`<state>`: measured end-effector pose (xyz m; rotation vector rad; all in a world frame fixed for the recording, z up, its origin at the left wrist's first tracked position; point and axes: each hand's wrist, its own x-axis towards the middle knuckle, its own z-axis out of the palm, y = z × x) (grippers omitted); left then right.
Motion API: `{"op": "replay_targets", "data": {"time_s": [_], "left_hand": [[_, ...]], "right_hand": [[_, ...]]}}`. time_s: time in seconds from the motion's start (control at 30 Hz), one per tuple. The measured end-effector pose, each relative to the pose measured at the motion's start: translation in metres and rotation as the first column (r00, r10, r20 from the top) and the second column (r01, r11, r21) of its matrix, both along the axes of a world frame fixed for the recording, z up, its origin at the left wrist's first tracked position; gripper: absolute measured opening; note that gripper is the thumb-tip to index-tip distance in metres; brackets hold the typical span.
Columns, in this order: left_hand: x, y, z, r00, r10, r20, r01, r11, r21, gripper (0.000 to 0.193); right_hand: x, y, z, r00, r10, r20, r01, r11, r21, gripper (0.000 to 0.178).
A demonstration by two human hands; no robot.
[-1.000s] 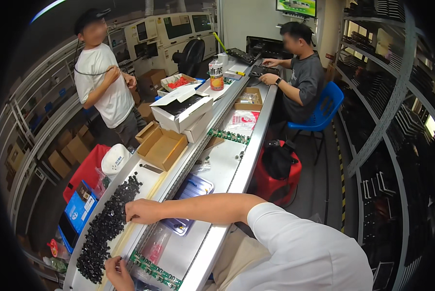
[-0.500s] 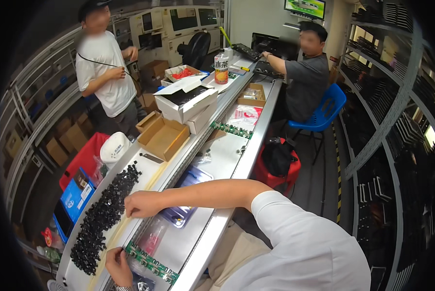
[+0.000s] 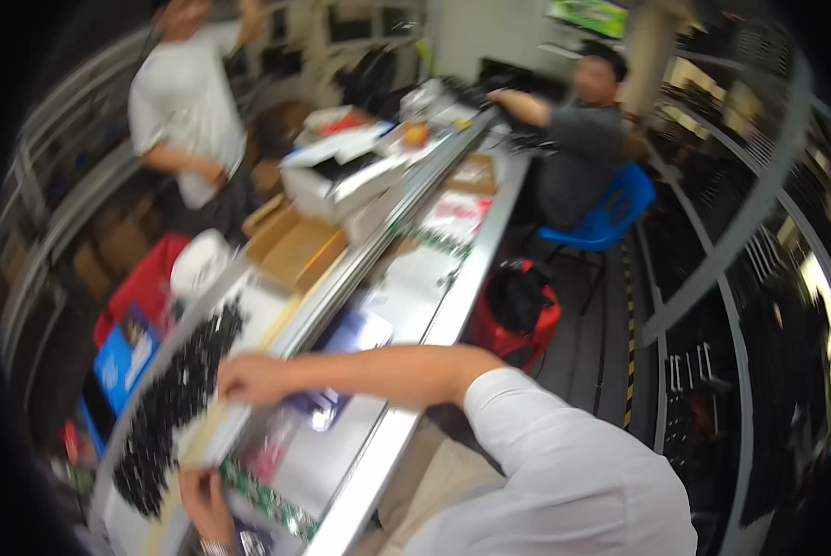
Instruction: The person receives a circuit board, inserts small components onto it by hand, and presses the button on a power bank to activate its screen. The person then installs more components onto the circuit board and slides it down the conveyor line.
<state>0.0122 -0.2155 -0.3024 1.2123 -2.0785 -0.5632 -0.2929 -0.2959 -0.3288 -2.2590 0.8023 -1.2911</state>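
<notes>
The person's bare right hand (image 3: 251, 378), fingers bunched, was beside the heap of small black pieces (image 3: 170, 408) in the long white tray (image 3: 260, 310). The bare left hand (image 3: 204, 503) was at the left end of the narrow green circuit-board strip (image 3: 269, 499); whether either held anything could not be told.

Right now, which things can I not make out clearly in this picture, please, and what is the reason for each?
All in the head view:
Right hand: motion blur hides whether it holds anything.
Left hand: blur hides whether it touches the green board.
Black parts: blur smears their single shapes.
Blue tray: partly covered by the right forearm.
Screen: blurred, cut off by the top edge.
</notes>
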Motion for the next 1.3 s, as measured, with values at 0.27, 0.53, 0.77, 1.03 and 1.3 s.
{"op": "replay_targets", "data": {"time_s": [0.27,0.53,0.77,1.03,1.3], "left_hand": [[-0.052,-0.006,0.02,0.993,0.023,-0.117,-0.012,0.995,0.095,0.01],[-0.049,-0.002,0.011,0.995,0.042,-0.085,-0.036,0.996,0.079,0.01],[-0.049,-0.004,0.011,0.999,0.031,-0.026,-0.03,0.999,0.039,0.01],[-0.053,-0.002,0.015,0.999,0.035,0.031,-0.037,0.996,0.076,0.01],[-0.049,0.006,0.034,0.998,-0.017,0.059,0.011,0.995,0.099,0.013]], "right_hand": [[-0.051,0.03,0.047,0.977,-0.152,-0.147,0.181,0.961,0.21,0.013],[-0.054,0.026,0.036,0.995,-0.034,-0.09,0.064,0.933,0.355,0.014],[-0.056,0.026,0.03,0.993,-0.057,-0.104,0.091,0.927,0.363,0.014],[-0.06,0.02,0.029,0.997,0.024,-0.069,-0.005,0.968,0.25,0.015],[-0.056,0.014,0.039,0.998,-0.052,0.043,0.042,0.978,0.203,0.014]]}}
